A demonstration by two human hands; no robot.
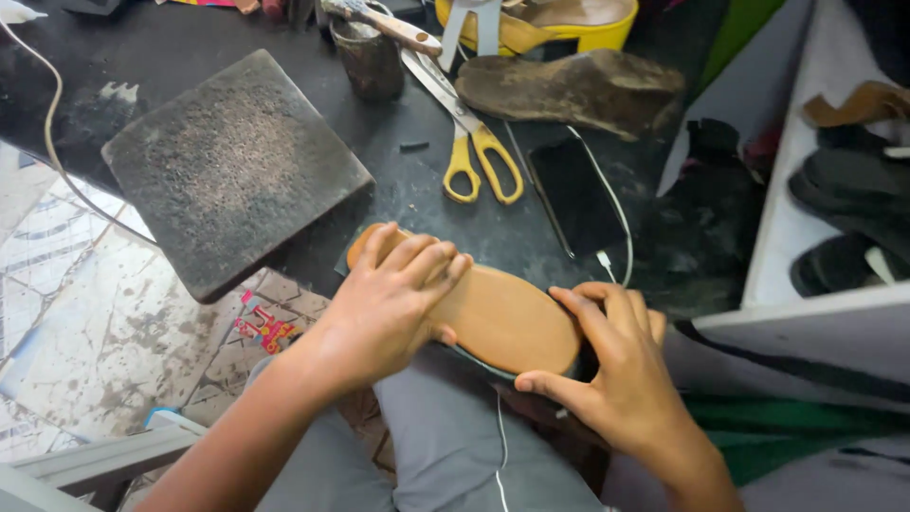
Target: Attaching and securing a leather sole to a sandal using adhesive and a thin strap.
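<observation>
- Knees in grey trousers [445, 446] fill the bottom of the view, with a thin white cord running down over them.
- Left hand [393, 299] lies flat on the tan shoe insole [502, 318], fingers spread and pressing down on its far end, not curled around anything.
- Right hand [616, 365] clasps the insole's near end, fingers over the top edge and thumb tucked along the side; it hides that end, so the edge beneath cannot be made out.
- That insole rests across the lap and onto the near edge of the dark worktable [190, 57], on what looks like a darker sole layer, though only a thin rim shows.
- Just beyond the right hand lies a black phone [576, 194], with a white cable [611, 204] curving beside it.
- Square grey stone block [232, 166] sits left of the left hand, overhanging the table edge above the tiled floor [85, 313].
- Yellow-handled scissors [469, 133] lie between block and phone, blades pointing away.
- Farther back, a worn brown sole [578, 90] lies beside a dirty cup [370, 57] with a wooden-handled tool [389, 24] across its rim.
- Yellow sandal [559, 24] stands at the far edge.
- Dark footwear [853, 199] is stacked on a white shelf [787, 218] on the right.
</observation>
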